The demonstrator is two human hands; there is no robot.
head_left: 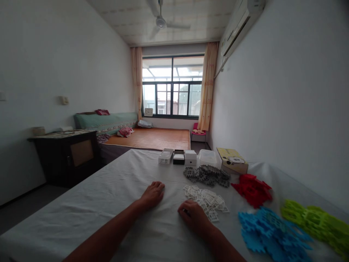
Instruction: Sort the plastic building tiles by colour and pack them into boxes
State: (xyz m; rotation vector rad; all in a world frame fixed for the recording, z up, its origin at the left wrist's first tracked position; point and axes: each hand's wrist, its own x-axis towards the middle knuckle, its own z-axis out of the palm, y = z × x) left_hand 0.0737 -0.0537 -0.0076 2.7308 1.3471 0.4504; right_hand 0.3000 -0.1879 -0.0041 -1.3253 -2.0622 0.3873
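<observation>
My left hand (153,194) lies palm down on the white table cloth (109,203), fingers loosely curled, holding nothing. My right hand (194,215) rests at the near edge of a pile of white interlocking plastic pieces (207,198), its fingers curled down on the cloth and touching that pile. Whether it grips a piece is hidden. Behind lies a grey pile (207,175). To the right are a red pile (253,189), a blue pile (269,229) and a green pile (319,222).
Small white and black boxes (178,157), a clear tub (207,157) and a yellow carton (232,160) line the table's far edge. Beyond stand a bed with an orange mat (152,138), a dark cabinet (68,153) and a window (172,87). A wall runs close on the right.
</observation>
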